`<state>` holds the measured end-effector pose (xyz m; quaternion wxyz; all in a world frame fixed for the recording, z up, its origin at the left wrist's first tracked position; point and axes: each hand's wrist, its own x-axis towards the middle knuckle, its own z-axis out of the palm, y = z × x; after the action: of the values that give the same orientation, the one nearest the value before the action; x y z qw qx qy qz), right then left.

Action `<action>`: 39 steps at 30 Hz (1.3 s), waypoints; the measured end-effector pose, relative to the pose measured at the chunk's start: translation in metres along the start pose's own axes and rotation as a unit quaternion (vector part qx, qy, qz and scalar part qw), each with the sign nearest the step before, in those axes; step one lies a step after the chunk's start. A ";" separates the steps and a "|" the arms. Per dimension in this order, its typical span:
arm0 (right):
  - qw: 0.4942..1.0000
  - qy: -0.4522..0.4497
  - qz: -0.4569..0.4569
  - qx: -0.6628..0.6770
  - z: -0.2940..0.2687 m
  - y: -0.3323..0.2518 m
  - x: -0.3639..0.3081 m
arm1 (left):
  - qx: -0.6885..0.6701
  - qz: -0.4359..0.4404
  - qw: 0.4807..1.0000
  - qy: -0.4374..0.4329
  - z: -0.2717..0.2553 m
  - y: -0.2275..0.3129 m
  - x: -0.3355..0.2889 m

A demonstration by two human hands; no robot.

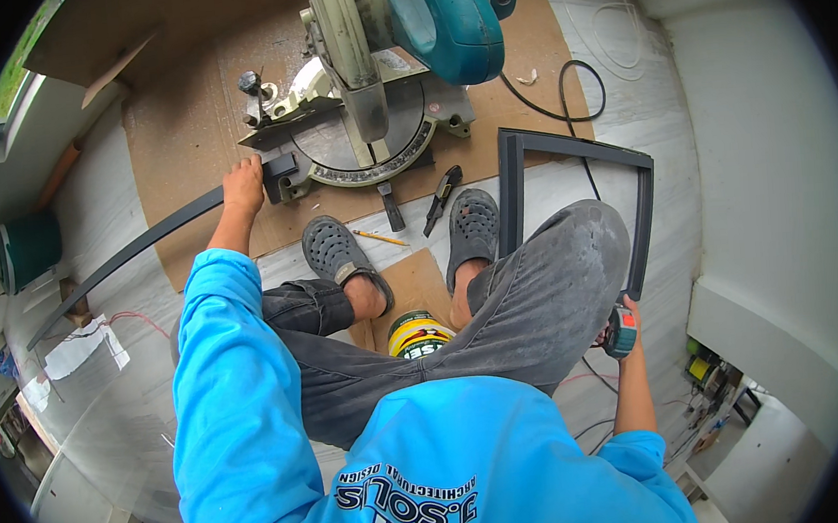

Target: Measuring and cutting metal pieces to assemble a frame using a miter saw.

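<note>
Left hand (242, 183): fingers closed over the near end of the long dark strip (136, 247), pressing it onto the saw's base at its left side.
Right hand (622, 327): fingers wrapped round a small teal and red tape measure (622, 333), held low beside the right knee, touching the lower end of the dark frame.
Long dark strip: slender profile, running from the left hand out across the floor toward the left edge of the view; right end lying against the black stop block (280, 174) at the saw's left side, not under the blade.
Mitre saw (377, 80): teal motor housing, blade guard raised, standing on a cardboard sheet (186, 122) on the floor.
Dark frame (528, 147): three joined lengths, mitred corners, lying on the floor at the right edge of the cardboard, partly hidden by the right leg.
Pliers (442, 198): on the cardboard's near edge, between the two grey clogs.
Pencil (378, 237): just beside the left clog.
Yellow tin (418, 331): between the legs, on a smaller cardboard piece.
Black cable (563, 96): looping right of the saw.
Progress, as judged: part of a frame already assembled; strip set at the saw but uncut, blade up; cutting and fitting left.
</note>
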<state>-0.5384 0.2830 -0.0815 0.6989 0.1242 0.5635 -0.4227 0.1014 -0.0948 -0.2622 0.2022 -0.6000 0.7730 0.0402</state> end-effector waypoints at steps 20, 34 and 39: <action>0.996 0.007 -0.075 0.044 0.069 0.004 0.036 | -0.334 0.155 0.924 0.105 -0.043 0.232 0.046; 0.997 0.004 -0.017 -0.081 0.145 -0.007 0.203 | -0.679 0.121 0.671 -0.273 -0.065 0.327 -0.024; 0.786 0.026 -0.339 -0.516 0.186 0.031 0.296 | -0.858 -0.033 0.444 -0.256 -0.086 0.358 -0.037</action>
<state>-0.3863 0.0475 -0.2931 0.4557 -0.4430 0.7215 -0.2750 -0.2516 0.0112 -0.2344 -0.2260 -0.4550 0.2377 0.8279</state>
